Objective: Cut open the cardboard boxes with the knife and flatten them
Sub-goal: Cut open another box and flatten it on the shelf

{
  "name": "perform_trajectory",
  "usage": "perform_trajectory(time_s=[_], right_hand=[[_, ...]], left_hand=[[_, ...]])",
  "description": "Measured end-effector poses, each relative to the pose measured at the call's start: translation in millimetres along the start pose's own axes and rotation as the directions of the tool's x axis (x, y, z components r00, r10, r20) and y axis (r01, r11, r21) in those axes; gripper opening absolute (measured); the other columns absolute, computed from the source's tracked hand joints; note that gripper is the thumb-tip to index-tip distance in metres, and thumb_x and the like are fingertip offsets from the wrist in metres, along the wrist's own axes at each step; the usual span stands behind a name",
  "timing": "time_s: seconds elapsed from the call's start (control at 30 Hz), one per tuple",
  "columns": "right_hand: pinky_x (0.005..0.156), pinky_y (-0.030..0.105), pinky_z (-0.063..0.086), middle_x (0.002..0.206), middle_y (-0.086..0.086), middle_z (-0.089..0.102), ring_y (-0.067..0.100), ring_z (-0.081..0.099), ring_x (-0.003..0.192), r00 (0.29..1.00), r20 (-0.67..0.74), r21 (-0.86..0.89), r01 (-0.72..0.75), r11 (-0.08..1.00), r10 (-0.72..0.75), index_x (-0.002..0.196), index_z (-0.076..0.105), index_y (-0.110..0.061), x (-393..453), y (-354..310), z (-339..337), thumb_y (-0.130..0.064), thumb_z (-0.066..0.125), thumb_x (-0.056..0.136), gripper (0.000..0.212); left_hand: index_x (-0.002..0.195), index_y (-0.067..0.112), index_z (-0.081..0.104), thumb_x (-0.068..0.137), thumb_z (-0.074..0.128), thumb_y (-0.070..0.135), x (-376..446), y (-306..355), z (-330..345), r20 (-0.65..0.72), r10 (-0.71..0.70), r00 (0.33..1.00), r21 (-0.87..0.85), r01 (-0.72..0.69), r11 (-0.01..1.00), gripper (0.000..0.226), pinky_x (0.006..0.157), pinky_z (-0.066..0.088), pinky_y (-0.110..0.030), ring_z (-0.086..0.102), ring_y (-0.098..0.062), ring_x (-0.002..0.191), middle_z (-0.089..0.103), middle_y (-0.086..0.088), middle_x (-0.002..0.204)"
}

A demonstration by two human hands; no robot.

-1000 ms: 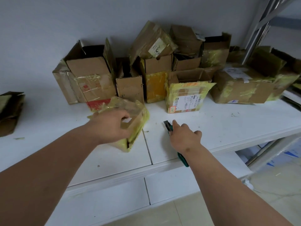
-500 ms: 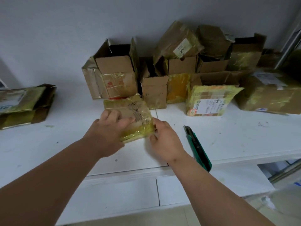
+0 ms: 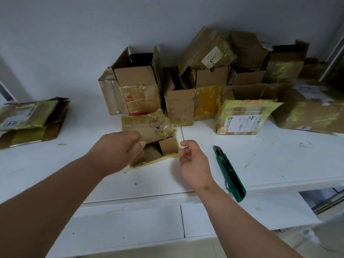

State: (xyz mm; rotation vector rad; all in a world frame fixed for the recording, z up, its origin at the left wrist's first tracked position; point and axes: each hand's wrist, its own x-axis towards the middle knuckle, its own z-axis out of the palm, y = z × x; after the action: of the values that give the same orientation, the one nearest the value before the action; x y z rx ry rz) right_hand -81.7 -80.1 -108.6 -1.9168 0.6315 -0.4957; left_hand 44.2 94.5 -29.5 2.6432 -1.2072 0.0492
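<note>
Since the earlier frame the knife point(image 3: 229, 173) has been left lying on the white shelf point(image 3: 270, 161), and both hands are now working the small taped box point(image 3: 150, 135), whose near end is opening up.

The left hand point(image 3: 119, 149) is gripping the box's upper flap, fingers curled over its edge. The right hand point(image 3: 193, 161) is pinching the yellow-taped lower edge at the box's near right corner, fingers curled in. The two hands are standing apart, one at each side of the open end.

The box is lying just ahead of the hands, between them, its long axis running left to right and its open mouth facing the person. The left hand is sitting deeper on it; the right is only at its corner, and is nearer the knife, which is lying just to its right, blade end pointing away.

Behind the box, touching or nearly so, the pile of unflattened boxes point(image 3: 204, 81) is crowding the wall. Flattened boxes point(image 3: 31, 120) are stacked well off to the left.
</note>
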Motion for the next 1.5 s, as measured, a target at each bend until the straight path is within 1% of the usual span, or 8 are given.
perform_trajectory(time_s=[0.17, 0.37, 0.53, 0.7, 0.9, 1.13, 1.33, 1.5], right_hand=[[0.089, 0.030, 0.046, 0.126, -0.005, 0.040, 0.015, 0.054, 0.104, 0.999, -0.035, -0.141, 0.002, 0.990, -0.007, 0.139, 0.040, -0.024, 2.1, -13.1, 5.4, -0.033, 0.069, 0.088, 0.060], [0.102, 0.042, 0.044, 0.136, -0.002, 0.039, 0.022, 0.048, 0.122, 0.998, -0.054, -0.342, 0.002, 0.940, -0.022, 0.142, 0.032, -0.024, 15.1, -36.7, 27.6, -0.062, 0.073, 0.074, 0.088], [0.096, 0.041, 0.043, 0.129, 0.000, 0.050, 0.026, 0.055, 0.112, 0.994, -0.067, -0.417, 0.050, 0.908, -0.086, 0.137, 0.040, -0.020, 12.4, -40.8, 24.4, -0.044, 0.067, 0.084, 0.064], [0.089, 0.033, 0.046, 0.119, 0.000, 0.064, 0.026, 0.060, 0.106, 0.996, -0.084, -0.187, 0.006, 0.982, -0.022, 0.136, 0.049, -0.021, 5.5, -28.2, 4.8, -0.021, 0.049, 0.097, 0.039], [0.094, 0.028, 0.047, 0.118, -0.007, 0.063, 0.015, 0.061, 0.104, 1.000, 0.011, -0.108, 0.010, 0.994, -0.008, 0.137, 0.053, -0.027, 6.5, -22.6, 1.0, -0.024, 0.058, 0.096, 0.041], [0.102, 0.031, 0.047, 0.122, -0.007, 0.065, 0.011, 0.059, 0.110, 0.999, 0.046, -0.061, 0.020, 0.998, -0.017, 0.133, 0.059, -0.029, 5.6, -18.7, 0.0, -0.025, 0.056, 0.099, 0.034], [0.100, 0.017, 0.041, 0.123, -0.010, 0.065, 0.004, 0.058, 0.113, 0.997, 0.023, 0.186, -0.080, 0.979, 0.077, 0.132, 0.063, -0.028, 13.3, -16.7, -7.8, -0.019, 0.058, 0.098, 0.035], [0.089, 0.004, 0.039, 0.120, -0.025, 0.060, -0.013, 0.057, 0.099, 0.994, 0.113, 0.141, -0.018, 0.990, 0.002, 0.137, 0.056, -0.035, 16.8, -15.6, -0.3, -0.019, 0.065, 0.094, 0.047]], left_hand=[[0.099, 0.030, 0.052, 0.097, 0.052, 0.044, 3.7, -5.0, 1.6, -0.030, -0.257, 0.966, -0.274, 0.239, 0.932, 0.014, 0.061, 0.037, -0.021, 0.050, -0.004, 0.076, 0.055, 0.016, 0.084], [0.104, 0.029, 0.044, 0.099, 0.050, 0.038, -0.3, 2.6, 4.1, -0.083, -0.239, 0.968, -0.301, 0.204, 0.931, 0.012, 0.058, 0.035, -0.019, 0.049, -0.003, 0.072, 0.051, 0.016, 0.080], [0.111, 0.031, 0.044, 0.099, 0.052, 0.027, -4.8, -0.4, 4.8, -0.164, -0.202, 0.965, -0.341, 0.137, 0.930, 0.015, 0.065, 0.040, -0.027, 0.054, -0.010, 0.078, 0.055, 0.010, 0.095], [0.127, 0.031, 0.053, 0.100, 0.047, 0.019, -5.4, 0.3, 13.6, -0.231, -0.088, 0.969, -0.204, 0.040, 0.978, 0.030, 0.077, 0.053, -0.038, 0.058, -0.024, 0.097, 0.050, 0.002, 0.126], [0.123, 0.022, 0.046, 0.070, 0.072, 0.064, -7.4, 10.6, 26.9, -0.251, -0.197, 0.948, 0.045, 0.215, 0.976, 0.073, 0.077, 0.052, -0.039, 0.046, -0.022, 0.111, 0.043, 0.000, 0.123], [0.120, 0.017, 0.041, 0.074, 0.071, 0.023, -5.0, 4.9, 26.0, -0.223, -0.217, 0.950, -0.013, 0.220, 0.975, 0.055, 0.083, 0.049, -0.039, 0.040, -0.022, 0.108, 0.041, -0.003, 0.119], [0.145, 0.027, 0.031, 0.070, 0.066, -0.009, -11.9, -7.9, 16.3, -0.091, -0.008, 0.996, -0.137, -0.004, 0.991, 0.090, 0.099, 0.048, -0.040, 0.041, -0.024, 0.126, 0.035, 0.001, 0.145], [0.152, 0.047, -0.001, 0.074, 0.074, -0.008, -20.0, -30.3, 14.3, -0.142, -0.038, 0.989, -0.146, 0.017, 0.989, 0.121, 0.086, 0.054, -0.034, 0.054, -0.022, 0.112, 0.030, 0.001, 0.153]])
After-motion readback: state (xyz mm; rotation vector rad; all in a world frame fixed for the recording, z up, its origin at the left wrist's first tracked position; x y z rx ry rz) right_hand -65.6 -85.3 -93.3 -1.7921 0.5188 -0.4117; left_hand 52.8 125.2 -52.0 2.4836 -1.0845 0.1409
